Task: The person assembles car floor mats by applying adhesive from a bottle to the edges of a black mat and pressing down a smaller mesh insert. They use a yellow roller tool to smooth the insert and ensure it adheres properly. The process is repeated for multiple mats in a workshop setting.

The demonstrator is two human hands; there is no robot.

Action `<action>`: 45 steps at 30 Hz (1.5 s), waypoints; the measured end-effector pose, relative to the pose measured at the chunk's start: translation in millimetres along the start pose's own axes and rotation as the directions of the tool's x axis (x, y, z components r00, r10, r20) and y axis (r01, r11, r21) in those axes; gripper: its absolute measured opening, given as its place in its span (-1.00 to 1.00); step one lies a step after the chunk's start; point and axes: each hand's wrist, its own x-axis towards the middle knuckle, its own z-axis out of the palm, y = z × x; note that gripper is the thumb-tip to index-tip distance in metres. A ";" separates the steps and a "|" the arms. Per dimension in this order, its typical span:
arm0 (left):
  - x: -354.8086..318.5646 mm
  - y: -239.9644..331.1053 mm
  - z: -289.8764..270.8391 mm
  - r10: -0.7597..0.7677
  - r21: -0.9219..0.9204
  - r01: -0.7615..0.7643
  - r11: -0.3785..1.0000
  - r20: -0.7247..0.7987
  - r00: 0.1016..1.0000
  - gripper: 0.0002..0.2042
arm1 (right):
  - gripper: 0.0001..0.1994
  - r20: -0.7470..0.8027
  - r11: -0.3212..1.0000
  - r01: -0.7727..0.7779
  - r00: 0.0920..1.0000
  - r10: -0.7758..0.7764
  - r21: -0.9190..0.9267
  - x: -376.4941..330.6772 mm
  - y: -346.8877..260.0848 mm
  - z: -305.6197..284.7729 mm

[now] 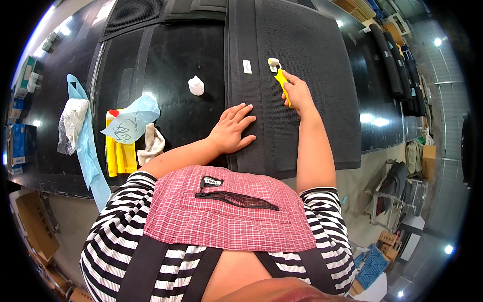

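A small hand roller (pixel 281 78) with a yellow handle and a white head is gripped in my right hand (pixel 300 95). Its head sits over a small white label, partly hiding it, on a dark ribbed mat (pixel 312 133). A second white label (pixel 247 66) lies to the left of it on the same mat. My left hand (pixel 232 130) rests flat with fingers spread on the mat's left edge, holding nothing. Beyond it, to the left, a small white squeeze bottle (pixel 196 85) stands on the black table.
Left on the table (pixel 173 60) lie a light blue plastic sheet (pixel 132 121), a yellow item (pixel 121 157), a whitish cloth (pixel 151 143) and a clear bag with white contents (pixel 73 123). More dark mats (pixel 133 17) lie at the back. Dark rolls (pixel 386 60) rest at the right.
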 end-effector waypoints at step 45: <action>-0.3 0.2 2.2 0.025 -0.009 -0.026 1.000 -0.049 0.998 -0.43 | -0.51 -0.055 0.980 0.026 0.998 -0.016 0.197 -52.3 49.8 -0.1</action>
